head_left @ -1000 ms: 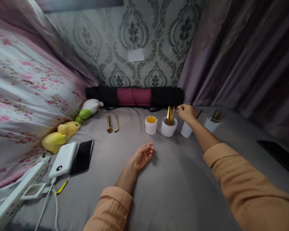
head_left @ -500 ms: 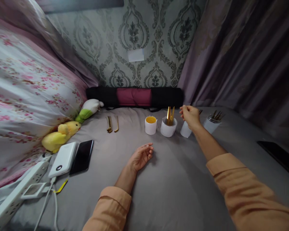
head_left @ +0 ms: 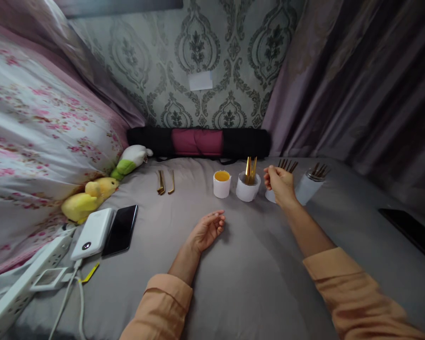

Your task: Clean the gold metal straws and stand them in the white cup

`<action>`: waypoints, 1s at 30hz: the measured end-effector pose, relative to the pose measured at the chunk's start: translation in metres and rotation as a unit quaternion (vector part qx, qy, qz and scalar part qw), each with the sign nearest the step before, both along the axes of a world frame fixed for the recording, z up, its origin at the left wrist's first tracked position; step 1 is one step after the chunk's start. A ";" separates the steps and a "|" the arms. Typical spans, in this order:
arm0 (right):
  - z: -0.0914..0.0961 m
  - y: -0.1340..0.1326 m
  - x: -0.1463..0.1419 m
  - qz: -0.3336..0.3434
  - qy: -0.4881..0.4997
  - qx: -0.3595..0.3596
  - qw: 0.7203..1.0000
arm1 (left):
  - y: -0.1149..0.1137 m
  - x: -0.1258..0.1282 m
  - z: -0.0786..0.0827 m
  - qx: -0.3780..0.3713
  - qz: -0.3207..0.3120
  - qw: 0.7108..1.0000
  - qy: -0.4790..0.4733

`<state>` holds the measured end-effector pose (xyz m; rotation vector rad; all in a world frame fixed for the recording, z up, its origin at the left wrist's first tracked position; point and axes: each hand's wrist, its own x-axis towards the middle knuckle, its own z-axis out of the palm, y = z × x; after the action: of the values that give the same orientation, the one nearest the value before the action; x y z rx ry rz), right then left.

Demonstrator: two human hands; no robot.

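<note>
My left hand [head_left: 208,230] rests on the grey sheet, palm turned up. Its fingers are loosely curled and slightly apart, with nothing seen in them. My right hand [head_left: 279,183] hovers in front of a white container [head_left: 270,196] and hides most of it. Thumb and fingers are closed together; whatever they may hold does not show. Thin brown sticks [head_left: 288,165] rise behind this hand. Left of it is a white cup [head_left: 247,191] with shiny gold strips [head_left: 250,171] standing upright. Farther left stands a white cup with a yellow inside [head_left: 221,187].
Several thin gold, bent-ended pieces [head_left: 161,183] lie at the back left. A jar [head_left: 309,188] with brown sticks stands on the right. Plush toys [head_left: 92,198], a power bank [head_left: 92,233], a phone [head_left: 120,231] and a power strip [head_left: 24,288] line the left side.
My right hand has come down and slightly nearer, and more of the brown sticks behind it shows. My left hand and the cups have stayed put.
</note>
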<state>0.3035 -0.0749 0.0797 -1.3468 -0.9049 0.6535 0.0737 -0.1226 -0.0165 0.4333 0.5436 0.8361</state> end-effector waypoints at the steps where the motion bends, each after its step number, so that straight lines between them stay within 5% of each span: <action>1: -0.001 -0.003 -0.003 0.006 0.006 0.000 1.000 | 0.000 0.000 0.000 0.000 0.000 1.000 -0.002; 8: -0.020 -0.024 -0.031 0.041 0.024 -0.038 0.998 | 0.000 0.000 -0.001 0.001 0.007 1.000 0.001; 17: -0.065 -0.034 -0.067 0.092 0.033 -0.100 0.990 | -0.003 0.000 0.000 -0.003 0.017 1.000 0.014; 30: -0.105 -0.036 -0.073 0.077 -0.116 -0.091 0.986 | -0.005 0.002 0.002 -0.004 0.027 1.000 0.009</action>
<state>0.2305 -0.1108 -0.0254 -1.5501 -1.1690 0.7222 0.0755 -0.1277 -0.0141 0.4210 0.5765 0.8821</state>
